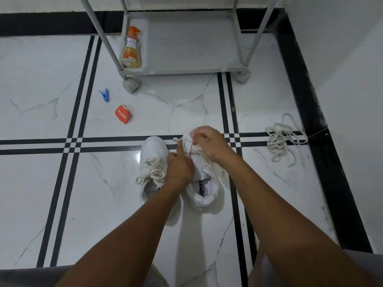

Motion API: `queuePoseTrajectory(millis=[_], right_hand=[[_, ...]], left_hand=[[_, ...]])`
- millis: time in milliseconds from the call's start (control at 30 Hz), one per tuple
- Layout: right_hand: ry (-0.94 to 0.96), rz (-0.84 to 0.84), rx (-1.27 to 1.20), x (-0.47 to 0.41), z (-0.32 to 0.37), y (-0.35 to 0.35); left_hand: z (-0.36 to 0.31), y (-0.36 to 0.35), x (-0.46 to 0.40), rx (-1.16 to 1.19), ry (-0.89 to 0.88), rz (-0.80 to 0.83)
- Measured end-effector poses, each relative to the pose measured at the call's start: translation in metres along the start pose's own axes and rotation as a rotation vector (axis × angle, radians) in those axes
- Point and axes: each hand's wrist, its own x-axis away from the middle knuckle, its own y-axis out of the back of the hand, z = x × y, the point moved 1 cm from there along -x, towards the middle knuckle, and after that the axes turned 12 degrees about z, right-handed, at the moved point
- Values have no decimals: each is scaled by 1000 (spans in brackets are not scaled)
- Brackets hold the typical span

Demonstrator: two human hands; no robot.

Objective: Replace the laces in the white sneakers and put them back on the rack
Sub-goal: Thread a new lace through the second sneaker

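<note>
Two white sneakers stand side by side on the tiled floor. The left sneaker is laced, with a tied bow over its tongue. The right sneaker has its heel toward me and its tongue and label showing. My left hand rests on the right sneaker's eyelets with the index finger raised against the cream lace. My right hand pinches that lace above the toe and pulls it taut. The toe of the right sneaker is hidden by my right hand.
A pile of loose cream laces lies on the floor at the right by the wall. A grey wheeled rack stands ahead with a spray bottle on its bottom shelf. A blue clothes peg and a red packet lie at the left.
</note>
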Motion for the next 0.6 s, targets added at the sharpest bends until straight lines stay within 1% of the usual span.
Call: queuePoseTrajectory(millis=[33,67,100,133,167,200,233,267,333,367,400,433,467,500,533,567,600], right_hand=[[13,-45,-266,1,3,-4],[-20,-77,-540,0,1,-8],[-89,-123,-701,-1,-6,-11],[-163,-191,-697,-2,-16,-11],[-244,-244,-483,-3,-27,-8],[-314,-245,-149,-5,-39,-4],[-359,-195,169,-5,-49,-1],[-408,-98,367,-5,-55,-1],[-511,114,547,-4,-58,-3],[-536,186,638,-6,-55,-4],[-544,209,704,-7,-49,-2],[-541,188,731,-9,-43,0],[-515,137,727,-12,-37,3],[-441,77,660,-14,-30,7],[-328,34,506,-14,-23,9],[-213,11,279,-12,-14,10],[-151,13,18,-10,-9,10]], left_hand=[[1,1,0,-5,-9,2],[1,1,0,-6,-16,2],[2,2,0,-5,-23,-2],[2,1,0,-3,-32,-9],[2,1,0,0,-37,-18],[2,0,0,3,-36,-26],[2,-1,0,4,-30,-34],[2,-2,-1,4,-18,-39],[1,-2,-2,0,7,-37],[1,-1,-2,-9,9,-30],[1,-1,-1,-22,-1,-19],[1,0,0,-41,-16,-6],[0,0,0,-64,-31,7],[0,1,0,-86,-44,20],[0,2,1,-101,-52,33],[1,2,1,-110,-58,41],[1,3,0,-112,-63,45]])
